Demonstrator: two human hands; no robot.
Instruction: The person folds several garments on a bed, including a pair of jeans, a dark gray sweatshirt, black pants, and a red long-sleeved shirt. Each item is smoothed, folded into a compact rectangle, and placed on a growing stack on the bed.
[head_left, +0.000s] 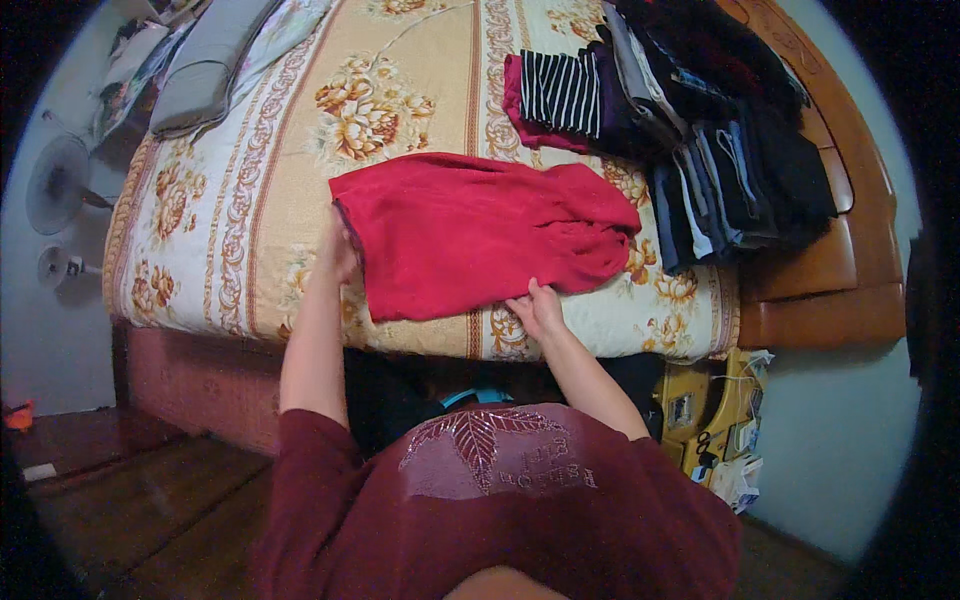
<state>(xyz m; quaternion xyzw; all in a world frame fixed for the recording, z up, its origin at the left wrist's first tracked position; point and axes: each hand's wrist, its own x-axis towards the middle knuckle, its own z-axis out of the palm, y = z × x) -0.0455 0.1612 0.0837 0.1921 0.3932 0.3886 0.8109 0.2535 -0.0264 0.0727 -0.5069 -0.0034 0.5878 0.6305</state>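
A red garment (465, 232) lies spread on the flower-patterned bed cover (277, 187), its bunched end to the right. My left hand (343, 251) is at the garment's left edge, where a dark trim shows; its fingers are blurred and partly hidden by the cloth. Along the near edge, my right hand (536, 309) touches the red cloth with the thumb on top and the other fingers by the hem. Whether those fingers pinch the fabric is hard to make out.
Folded clothes (712, 187) stand in stacks at the right, beside a striped folded garment (561, 91). Behind them rises a wooden headboard (825, 300). A grey cushion (199, 82) lies at the far left. A fan (60, 184) stands beyond the bed's left side. Below right is a yellow cabinet (682, 397).
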